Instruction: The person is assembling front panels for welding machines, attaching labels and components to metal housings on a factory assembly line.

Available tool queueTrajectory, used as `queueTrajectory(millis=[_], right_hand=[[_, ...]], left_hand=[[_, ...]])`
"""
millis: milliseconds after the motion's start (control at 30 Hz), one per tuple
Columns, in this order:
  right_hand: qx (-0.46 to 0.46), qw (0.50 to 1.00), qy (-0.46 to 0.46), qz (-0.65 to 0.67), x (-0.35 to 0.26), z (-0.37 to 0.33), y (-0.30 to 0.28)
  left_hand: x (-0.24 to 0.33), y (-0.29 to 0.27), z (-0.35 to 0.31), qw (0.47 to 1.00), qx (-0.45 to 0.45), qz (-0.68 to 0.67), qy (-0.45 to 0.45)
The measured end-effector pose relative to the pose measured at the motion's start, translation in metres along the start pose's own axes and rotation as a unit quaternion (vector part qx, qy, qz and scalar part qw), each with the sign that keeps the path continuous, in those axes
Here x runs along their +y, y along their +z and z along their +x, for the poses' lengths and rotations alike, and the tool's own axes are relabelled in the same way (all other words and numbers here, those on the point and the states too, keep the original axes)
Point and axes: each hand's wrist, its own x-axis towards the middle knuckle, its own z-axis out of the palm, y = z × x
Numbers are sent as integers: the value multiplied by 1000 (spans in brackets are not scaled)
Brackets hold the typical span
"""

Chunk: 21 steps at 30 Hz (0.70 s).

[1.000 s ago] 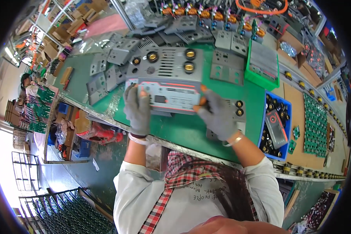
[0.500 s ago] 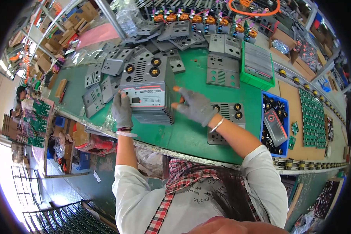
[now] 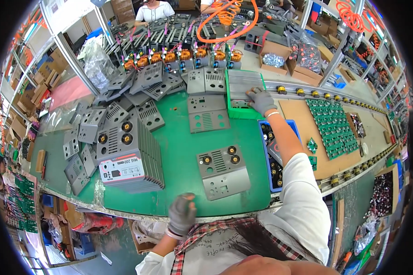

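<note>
My right hand (image 3: 261,101), in a grey glove with bare fingertips, reaches over the near end of a green bin (image 3: 247,113). Its fingers are apart over the stacked grey faceplates (image 3: 246,81) in that bin, partly hiding them. My left hand (image 3: 182,213), gloved alike, hovers near the table's front edge, fingers curled with nothing visible in them. Between the hands a bent grey metal panel (image 3: 223,172) lies flat, with slots and three black-and-brass sockets. To the left stands a stack of similar panels (image 3: 131,158), the front one bearing a white-and-red faceplate.
Loose grey panels (image 3: 147,82) pile up at the back left. A blue bin (image 3: 271,184) of black sockets sits under my right forearm. Green circuit boards (image 3: 332,128) lie to the right beside a roller track (image 3: 303,92). An orange coiled hose (image 3: 227,18) hangs at the back.
Both hands have left the panel stack. My left hand has drawn back toward the table's front edge; my right hand has moved to the green bin. The view has turned rightward.
</note>
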Motion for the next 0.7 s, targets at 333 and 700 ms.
queueTrajectory(millis=[333,700], right_hand=[[181,917,124,333,10,-12,-45],[-3,762,212,612,-135,-83,-94]], left_hand=[[16,12,21,997,-55,-25,-39],[33,39,30,986,-20,-140,-92]])
